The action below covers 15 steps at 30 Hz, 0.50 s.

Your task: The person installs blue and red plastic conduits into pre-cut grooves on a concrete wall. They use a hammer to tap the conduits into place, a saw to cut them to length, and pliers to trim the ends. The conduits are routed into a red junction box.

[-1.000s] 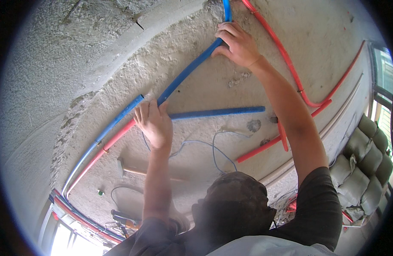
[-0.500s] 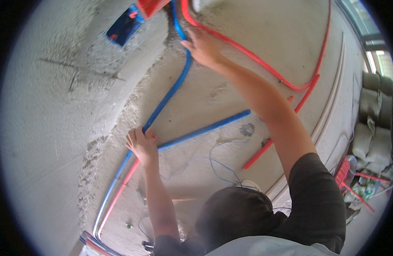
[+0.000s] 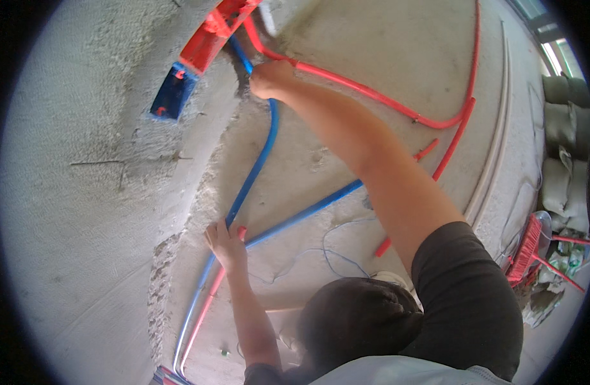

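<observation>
A long blue conduit pipe (image 3: pixel 257 163) runs along the foot of the rough wall and bends up toward the boxes in it. My right hand (image 3: pixel 269 78) is closed around its upper part, just below the boxes. Lower down, my left hand (image 3: pixel 227 249) has its fingers over the same pipe, holding it against the floor side of the wall. Next to the left hand lie the end of a red pipe (image 3: pixel 213 289) and a second, straight blue pipe (image 3: pixel 308 213). A red box (image 3: pixel 202 50) and a blue box (image 3: pixel 173 92) sit in the wall recess.
A bent red pipe (image 3: pixel 365 90) crosses the floor at the upper right, with loose red lengths beside it. Pale pipes (image 3: pixel 496 147) run farther right. Stacked sacks (image 3: pixel 564 128) and a red broom (image 3: pixel 526 250) stand at the far right. A thin cable (image 3: pixel 327 247) curls over the floor.
My right hand, earlier with fingers extended beside the blue pipe, is now wrapped around it. My left hand stays on the pipe lower down. The whole view has shifted slightly.
</observation>
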Available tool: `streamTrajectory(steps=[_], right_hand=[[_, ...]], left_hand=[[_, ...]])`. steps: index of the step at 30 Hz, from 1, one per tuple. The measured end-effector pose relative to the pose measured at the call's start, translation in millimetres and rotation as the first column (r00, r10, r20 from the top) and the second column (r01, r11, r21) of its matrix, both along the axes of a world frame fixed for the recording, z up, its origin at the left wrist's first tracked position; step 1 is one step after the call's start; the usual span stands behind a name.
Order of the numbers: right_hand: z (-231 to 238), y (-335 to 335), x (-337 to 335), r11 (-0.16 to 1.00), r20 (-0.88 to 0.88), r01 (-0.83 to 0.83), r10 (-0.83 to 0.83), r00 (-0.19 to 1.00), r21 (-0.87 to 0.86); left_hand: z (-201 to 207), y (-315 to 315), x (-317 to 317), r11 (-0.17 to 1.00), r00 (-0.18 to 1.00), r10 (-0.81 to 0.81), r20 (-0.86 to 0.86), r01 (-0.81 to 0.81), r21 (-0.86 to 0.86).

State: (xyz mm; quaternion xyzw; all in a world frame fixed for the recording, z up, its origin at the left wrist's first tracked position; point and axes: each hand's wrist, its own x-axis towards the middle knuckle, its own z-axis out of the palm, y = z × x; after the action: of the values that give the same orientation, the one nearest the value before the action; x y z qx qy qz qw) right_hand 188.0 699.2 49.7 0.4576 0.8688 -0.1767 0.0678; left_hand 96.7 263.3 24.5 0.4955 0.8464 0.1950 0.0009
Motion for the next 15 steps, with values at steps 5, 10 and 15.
streamTrajectory(steps=[5, 10, 15], right_hand=[[-22, 15, 1, 1.000, 0.054, 0.001, -0.001, 0.999, -0.018], [-51, 27, 3, 0.989, 0.005, -0.101, 0.101, 0.995, 0.104], [-93, 91, 22, 0.982, 0.005, -0.145, 0.145, 0.989, 0.125]], left_hand=[[1, -13, -12, 0.996, 0.994, 0.066, 0.088, -0.070, 0.050], [2, -33, -13, 0.966, 0.972, 0.156, 0.178, -0.188, 0.179], [-6, -29, -8, 0.937, 0.971, 0.139, 0.192, -0.191, 0.291]])
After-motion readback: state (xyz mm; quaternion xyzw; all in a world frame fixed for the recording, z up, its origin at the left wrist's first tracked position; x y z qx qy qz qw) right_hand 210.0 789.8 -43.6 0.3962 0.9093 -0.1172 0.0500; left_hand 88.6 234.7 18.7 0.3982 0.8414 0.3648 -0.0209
